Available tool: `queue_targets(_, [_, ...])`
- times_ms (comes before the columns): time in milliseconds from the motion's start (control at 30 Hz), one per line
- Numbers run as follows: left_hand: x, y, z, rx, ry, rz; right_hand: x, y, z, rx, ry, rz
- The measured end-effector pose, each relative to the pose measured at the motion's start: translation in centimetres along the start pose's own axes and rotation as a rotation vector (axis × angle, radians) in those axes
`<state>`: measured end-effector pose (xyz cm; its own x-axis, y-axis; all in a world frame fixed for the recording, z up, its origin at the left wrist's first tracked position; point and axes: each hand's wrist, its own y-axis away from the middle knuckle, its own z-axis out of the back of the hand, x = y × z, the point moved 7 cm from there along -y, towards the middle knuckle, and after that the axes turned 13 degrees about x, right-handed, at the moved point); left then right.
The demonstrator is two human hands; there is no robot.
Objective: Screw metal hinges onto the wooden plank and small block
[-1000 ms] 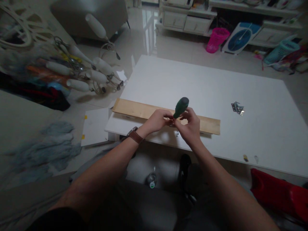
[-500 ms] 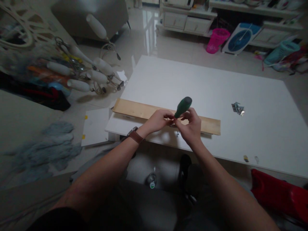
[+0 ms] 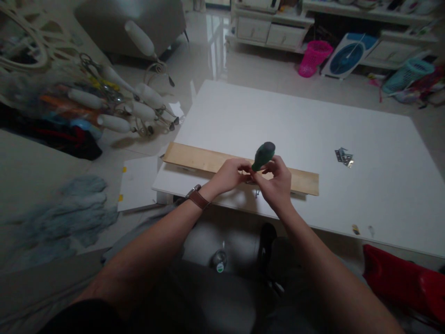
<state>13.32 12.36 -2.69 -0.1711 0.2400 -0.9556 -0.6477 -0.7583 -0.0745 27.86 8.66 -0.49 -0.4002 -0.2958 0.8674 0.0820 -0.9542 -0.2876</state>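
Observation:
A screwdriver (image 3: pixel 263 156) with a green handle and dark end cap stands tilted over a long light-wood board (image 3: pixel 196 157), its tip hidden by my fingers. My right hand (image 3: pixel 278 185) is closed, thumb and fingers pinching the screwdriver just below its handle. Close beside it, my left hand (image 3: pixel 229 176) is also closed in a pinch at the board's near edge; what it holds is too small to make out. Just below the fingers, small screws (image 3: pixel 257 193) show near that edge. The board lies across a large white panel (image 3: pixel 295 125).
Metal hinges or brackets (image 3: pixel 344 157) lie in a pile on the panel's right side. Near its front edge is a small yellow-and-black item (image 3: pixel 355 229). A red plastic object (image 3: pixel 399 278) stands at lower right, a clear bottle (image 3: pixel 219 260) on the floor, and a lamp (image 3: pixel 142 111) at left.
The screwdriver's handle has tipped slightly to the left and down. Both hands stay in nearly the same place; the board and the hardware have not moved.

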Motion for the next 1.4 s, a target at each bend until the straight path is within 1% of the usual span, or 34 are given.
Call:
queue_targets(67, [-0.27,-0.07,0.0,0.035,0.034,-0.006,0.16,0.11,0.0,-0.001,0.0,0.013])
queue_targets(133, [-0.44,-0.1,0.12,0.04,0.042,-0.011,0.26,0.13,-0.1,0.01,-0.006,0.026])
queue_targets(267, [-0.21,-0.04,0.29,-0.014,0.003,-0.001,0.27,-0.08,-0.31,0.036,-0.017,0.036])
queue_targets(367, [0.16,0.04,0.3,-0.062,-0.036,0.006,0.12,-0.21,-0.25,0.031,-0.022,0.01])
queue_targets(433, [0.36,0.05,0.28,-0.07,-0.042,0.008,0.01,-0.19,-0.16,0.021,-0.032,-0.006])
queue_targets(533, [0.4,-0.04,0.21,-0.027,-0.018,0.008,0.01,0.0,-0.05,0.007,-0.031,-0.001])
queue_targets(600, [0.19,-0.1,0.15,0.019,0.001,0.001,0.09,0.14,-0.01,-0.002,-0.027,0.018])
queue_targets(667, [-0.13,-0.1,0.2,0.037,0.003,-0.013,0.12,0.22,-0.06,-0.001,-0.03,0.033])
queue_targets(800, [-0.31,0.07,0.52,-0.03,-0.035,-0.023,0.01,0.07,-0.32,0.023,-0.042,0.027])
queue_targets(967, [0.24,0.14,0.49,-0.087,-0.064,-0.005,-0.19,-0.14,-0.27,0.015,-0.037,0.0])
queue_targets(1100, [0.48,-0.08,0.32,-0.046,-0.046,0.014,-0.18,0.08,-0.03,-0.011,-0.047,0.013])
queue_targets(1233, [0.04,-0.2,0.23,0.017,-0.021,-0.013,0.06,0.22,-0.09,0.005,-0.061,0.045])
queue_targets(1400, [-0.27,0.03,0.43,-0.042,-0.055,-0.035,-0.22,-0.07,-0.46,0.042,-0.064,0.027])
